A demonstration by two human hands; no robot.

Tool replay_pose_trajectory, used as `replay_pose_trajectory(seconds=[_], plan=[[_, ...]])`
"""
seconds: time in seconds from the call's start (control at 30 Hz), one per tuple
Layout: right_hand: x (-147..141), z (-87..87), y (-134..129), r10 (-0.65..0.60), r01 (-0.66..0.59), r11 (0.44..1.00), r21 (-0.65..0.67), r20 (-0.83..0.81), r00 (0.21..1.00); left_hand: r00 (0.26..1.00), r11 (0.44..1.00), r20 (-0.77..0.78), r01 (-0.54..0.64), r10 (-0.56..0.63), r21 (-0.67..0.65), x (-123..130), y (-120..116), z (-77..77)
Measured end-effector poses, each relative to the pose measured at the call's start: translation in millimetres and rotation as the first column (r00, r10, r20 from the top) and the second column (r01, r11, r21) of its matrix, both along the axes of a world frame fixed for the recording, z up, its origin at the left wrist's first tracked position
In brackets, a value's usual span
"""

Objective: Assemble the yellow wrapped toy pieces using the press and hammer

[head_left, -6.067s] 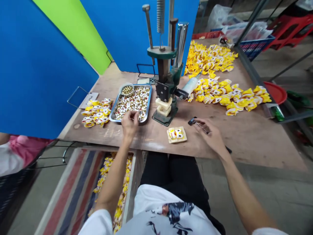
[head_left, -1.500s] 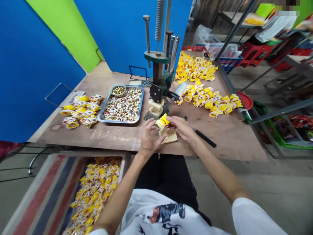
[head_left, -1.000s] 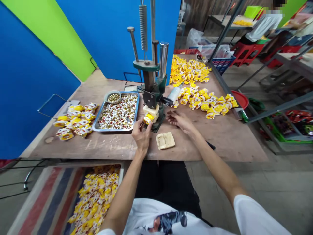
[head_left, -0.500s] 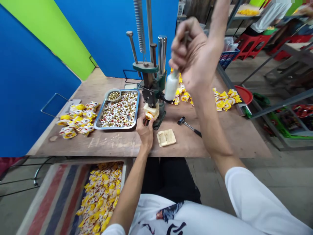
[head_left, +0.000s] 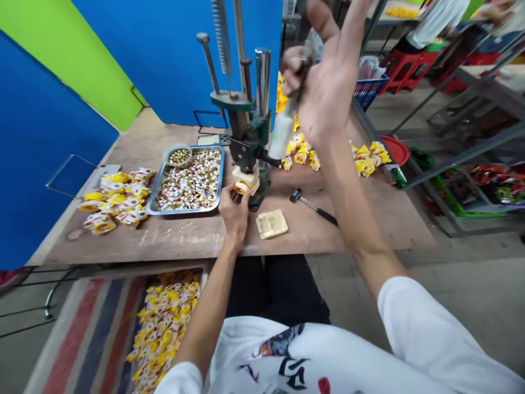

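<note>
A green bench press (head_left: 246,148) stands on the wooden table (head_left: 176,243), with a cream block (head_left: 246,178) at its foot. My left hand (head_left: 234,210) is shut on a yellow packet (head_left: 241,187), pressing it against that block. My right hand (head_left: 324,76) is raised high and closed around the press's lever, just above its white sleeve (head_left: 282,134). A small black-handled hammer (head_left: 311,203) lies on the table to the right of the press, near a square wooden pad (head_left: 271,223).
A steel tray (head_left: 184,210) of small wrapped items and a metal bowl of gold pieces (head_left: 179,157) stand left of the press. Yellow packets lie in piles (head_left: 115,200) (head_left: 369,158) on both sides. A bin of packets (head_left: 164,323) sits below the table edge. A person in white (head_left: 435,22) sits far back.
Over the last second, my right hand let go of the packet, picked up and set down the hammer, then rose onto the lever. My left hand brought the packet to the press.
</note>
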State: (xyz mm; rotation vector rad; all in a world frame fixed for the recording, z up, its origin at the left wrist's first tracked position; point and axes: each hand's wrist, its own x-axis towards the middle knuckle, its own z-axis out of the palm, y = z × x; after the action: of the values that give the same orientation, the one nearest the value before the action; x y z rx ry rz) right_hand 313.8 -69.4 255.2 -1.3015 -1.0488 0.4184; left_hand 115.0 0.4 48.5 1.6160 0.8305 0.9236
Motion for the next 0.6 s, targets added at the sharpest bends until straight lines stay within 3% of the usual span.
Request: replay_pose_trajectory(seconds=[0.03,0.1,0.2,0.27,0.3,0.4,0.47,0.6], plan=[[26.7,-1.9,1.0,-0.099,0.097,0.995,-0.040,-0.063,0.993,0.999,0.999,0.039,-0.036,0.036,0.014,-1.2,0.5,-0.3],[57.3,-29.7,-6.9,-0.339,0.276,0.921,-0.276,-0.215,0.916,0.993,0.997,0.089,-0.077,0.078,-0.017,-7.6,2.1,0.5],[37.7,-99.5,-45.5,-0.422,0.353,0.873,-0.335,-0.159,0.892,0.996,0.970,0.066,-0.041,0.059,-0.239,-27.6,3.4,7.3],[-5.7,-134.7,-79.7,-0.365,0.356,0.900,-0.253,0.012,0.931,0.996,0.890,0.067,0.078,-0.053,-0.449,-44.1,-0.2,15.8],[-30.0,-144.6,-95.0,-0.267,0.279,0.929,-0.243,0.083,0.960,0.987,0.825,0.091,0.162,-0.134,-0.541,-51.3,-3.7,21.0],[-89.5,-150.6,-122.8,0.082,-0.030,0.954,-0.299,0.162,0.983,0.932,0.643,0.169,0.345,-0.320,-0.684,-63.2,-18.3,35.1],[-107.9,-150.3,-128.4,0.129,-0.069,0.943,-0.324,0.170,0.977,0.927,0.631,0.177,0.357,-0.331,-0.689,-63.0,-28.7,38.7],[-106.5,-174.0,-133.9,0.032,0.026,0.930,-0.365,0.153,0.988,0.931,0.724,0.132,0.350,-0.341,-0.595,-58.1,-41.9,26.1]])
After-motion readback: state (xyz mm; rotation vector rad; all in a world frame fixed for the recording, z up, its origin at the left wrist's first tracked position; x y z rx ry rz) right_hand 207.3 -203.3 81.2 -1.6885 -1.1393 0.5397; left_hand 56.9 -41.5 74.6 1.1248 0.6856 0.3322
